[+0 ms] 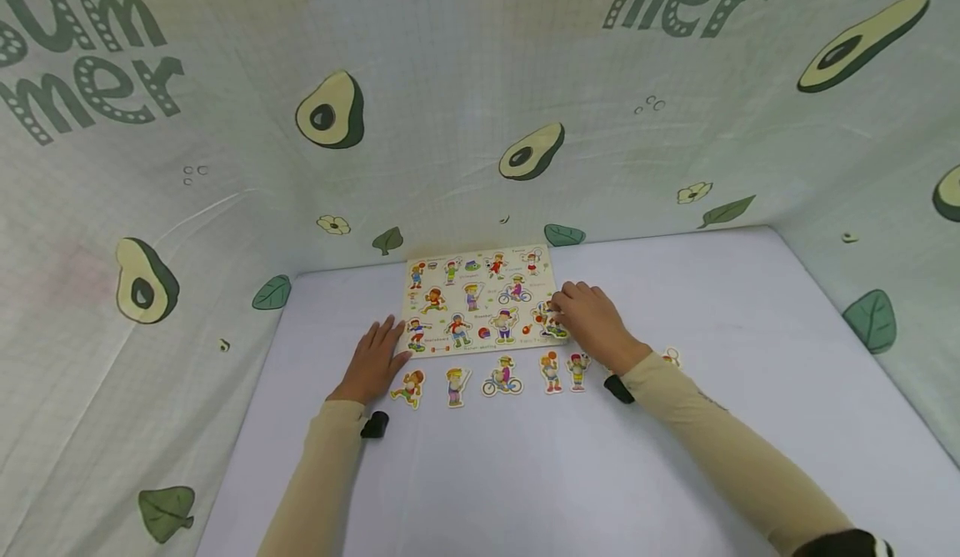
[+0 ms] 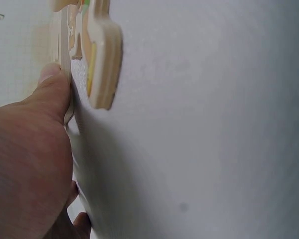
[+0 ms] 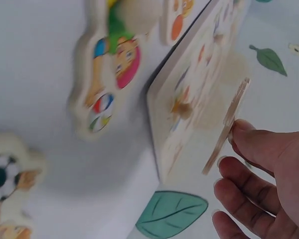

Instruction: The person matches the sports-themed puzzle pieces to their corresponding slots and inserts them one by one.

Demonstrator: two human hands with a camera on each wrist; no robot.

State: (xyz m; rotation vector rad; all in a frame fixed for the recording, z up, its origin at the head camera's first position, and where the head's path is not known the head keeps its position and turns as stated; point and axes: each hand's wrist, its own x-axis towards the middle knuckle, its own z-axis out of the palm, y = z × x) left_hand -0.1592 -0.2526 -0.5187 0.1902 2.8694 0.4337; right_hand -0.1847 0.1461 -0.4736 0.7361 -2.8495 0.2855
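A pale wooden puzzle board [image 1: 491,298] printed with sports figures lies at the back of the white table. My left hand [image 1: 371,363] rests at its left edge, fingers extended; the left wrist view shows the thumb [image 2: 52,92] against the board's side. At the lower right corner, my right hand [image 1: 592,321] pinches a thin puzzle piece [image 3: 228,124] between thumb and fingers. That piece is edge-on in the right wrist view, held just off the board, so its picture is hidden there. Small knobs [image 3: 183,109] stick up from the board.
Loose figure pieces line the front of the board: a ball player [image 1: 409,388], a batter [image 1: 456,386], a cyclist [image 1: 502,378] and several more. A racket piece [image 1: 671,357] is partly behind the right forearm. An avocado-print cloth [image 1: 435,107] rises behind the table.
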